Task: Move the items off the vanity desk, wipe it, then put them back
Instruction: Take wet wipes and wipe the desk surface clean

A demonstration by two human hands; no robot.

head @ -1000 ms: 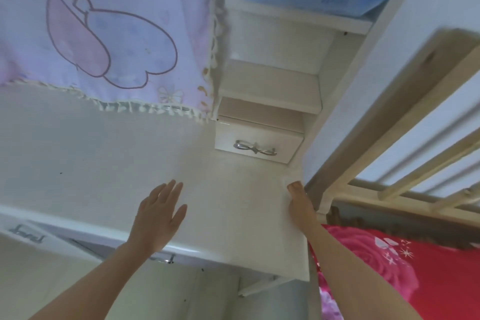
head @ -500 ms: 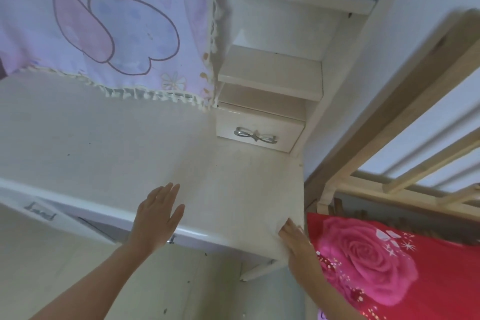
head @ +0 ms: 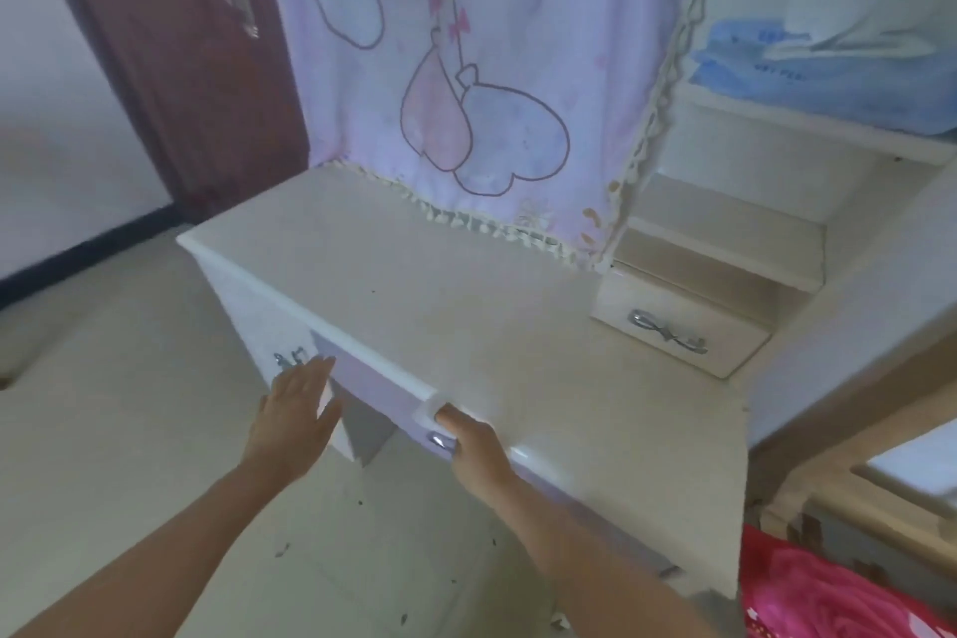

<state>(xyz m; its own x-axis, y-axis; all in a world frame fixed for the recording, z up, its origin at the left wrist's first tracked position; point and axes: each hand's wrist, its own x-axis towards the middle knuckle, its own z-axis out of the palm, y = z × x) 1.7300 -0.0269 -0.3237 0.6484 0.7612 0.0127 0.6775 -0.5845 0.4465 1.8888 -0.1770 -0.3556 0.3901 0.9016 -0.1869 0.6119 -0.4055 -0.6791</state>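
The vanity desk (head: 466, 306) stands with a bare pale top, a lace-edged cartoon-print cloth (head: 466, 67) hanging behind it and a small drawer (head: 678, 332) with a bow-shaped handle at its right rear. The right hand (head: 468, 440) presses a small white wipe (head: 432, 412) on the front edge, fingers curled over it. The left hand (head: 298, 409) hovers flat and empty, fingers spread, just before the desk's front.

Left hand (head: 292, 409) spread flat; right hand (head: 474, 443) curled.
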